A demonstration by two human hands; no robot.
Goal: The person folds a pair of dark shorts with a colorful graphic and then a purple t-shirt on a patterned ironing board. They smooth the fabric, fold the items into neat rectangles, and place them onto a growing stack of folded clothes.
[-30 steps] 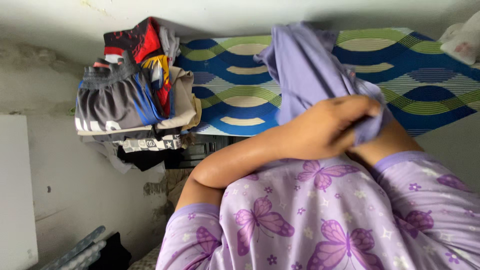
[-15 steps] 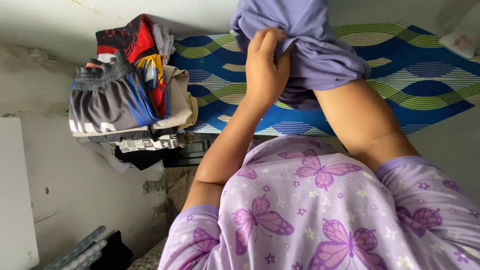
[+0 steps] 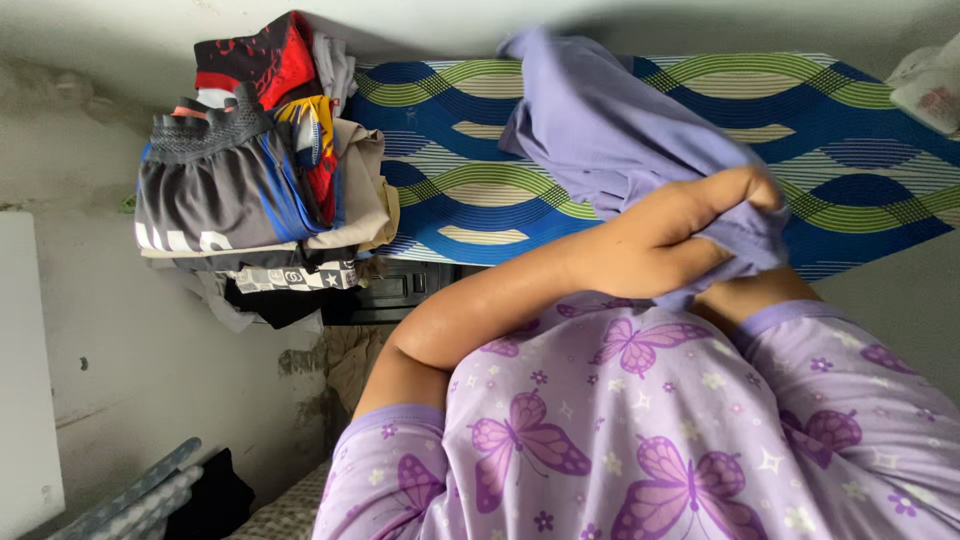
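Head view: left hand [image 3: 655, 245] clamps its grip on limp, bunched lavender garment [image 3: 610, 130]; right hand's grip unseen.

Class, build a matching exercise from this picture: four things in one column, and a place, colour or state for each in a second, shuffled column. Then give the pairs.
1. lilac garment
2. pile of folded clothes
3. patterned mat
4. left hand

A. blue and green waves
B. stacked at the mat's left end
C. gripping the cloth
D. held up, bunched

Pairs: 1-D, 2-B, 3-A, 4-C
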